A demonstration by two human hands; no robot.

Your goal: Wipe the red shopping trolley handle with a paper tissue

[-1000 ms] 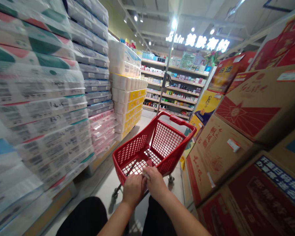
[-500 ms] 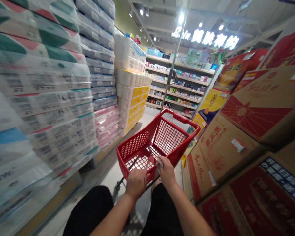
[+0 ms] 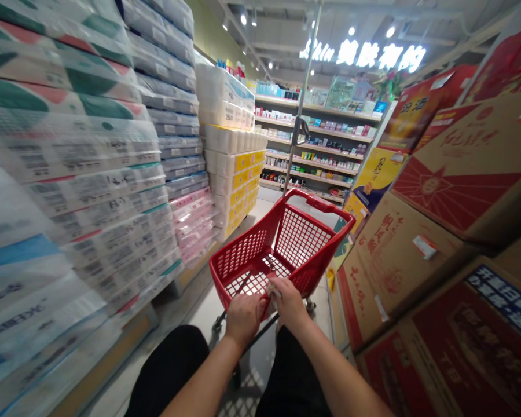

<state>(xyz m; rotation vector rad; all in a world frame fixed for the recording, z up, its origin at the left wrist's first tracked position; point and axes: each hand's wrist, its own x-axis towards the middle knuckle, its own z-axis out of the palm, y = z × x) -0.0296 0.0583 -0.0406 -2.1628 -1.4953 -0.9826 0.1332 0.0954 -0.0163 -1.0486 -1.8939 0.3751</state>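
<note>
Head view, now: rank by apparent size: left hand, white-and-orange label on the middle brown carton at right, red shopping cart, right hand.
1. Red shopping cart
2. Left hand and right hand: look alike, not ranked
3. White-and-orange label

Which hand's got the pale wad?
The right hand: a pale, crumpled wad shows at its fingers, over the red shopping cart's near rim. The left hand, beside it, shows no wad.

We see packs stacked left of the cart, boxes piled to its right, and shelves standing beyond it.
</note>
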